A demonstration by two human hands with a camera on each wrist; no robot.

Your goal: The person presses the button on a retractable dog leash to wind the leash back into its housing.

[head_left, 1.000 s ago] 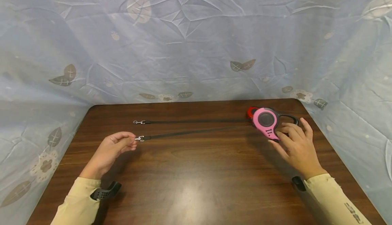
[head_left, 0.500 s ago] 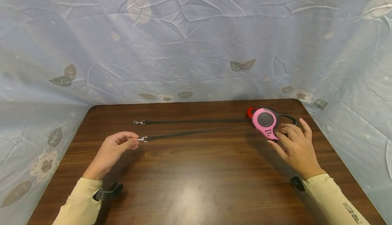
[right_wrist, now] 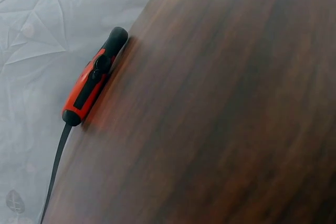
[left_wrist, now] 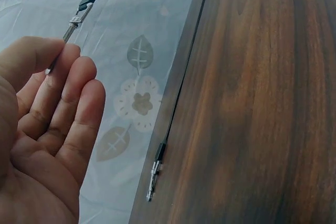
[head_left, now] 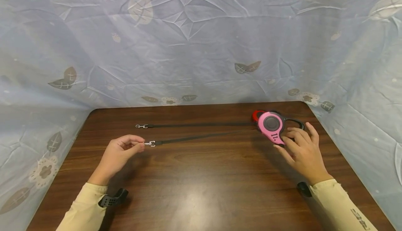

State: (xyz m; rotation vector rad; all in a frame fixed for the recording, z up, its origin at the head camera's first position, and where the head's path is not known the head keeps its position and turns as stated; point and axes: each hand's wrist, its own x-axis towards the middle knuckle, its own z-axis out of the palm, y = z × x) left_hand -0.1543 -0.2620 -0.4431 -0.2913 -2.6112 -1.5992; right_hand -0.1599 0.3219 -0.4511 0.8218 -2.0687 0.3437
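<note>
A pink retractable dog leash point(head_left: 272, 123) with a black handle is tilted at the right of the head view, a shadow below it. My right hand point(head_left: 303, 154) grips it at the lower edge by the handle, thumb under and fingertips on top. From its casing a thin black strap point(head_left: 191, 138) runs left, pulled straight, to a silver snap clip point(head_left: 151, 143). Thumb and fingers of my left hand point(head_left: 116, 157) pinch that clip, and the left wrist view shows its end point(left_wrist: 70, 29) above the fingertips. The right wrist view does not show the right hand.
Behind the pink leash lies a red retractable leash point(right_wrist: 93, 80), its black strap point(head_left: 201, 124) stretched left along the brown wooden table point(head_left: 194, 175) to a silver clip point(left_wrist: 153, 174). A patterned blue-grey cloth point(head_left: 188, 60) hangs around the far and side edges.
My left hand has shifted a little to the right with the clip, bringing it slightly closer to the pink leash. The right hand has barely moved, and the red leash lies unchanged.
</note>
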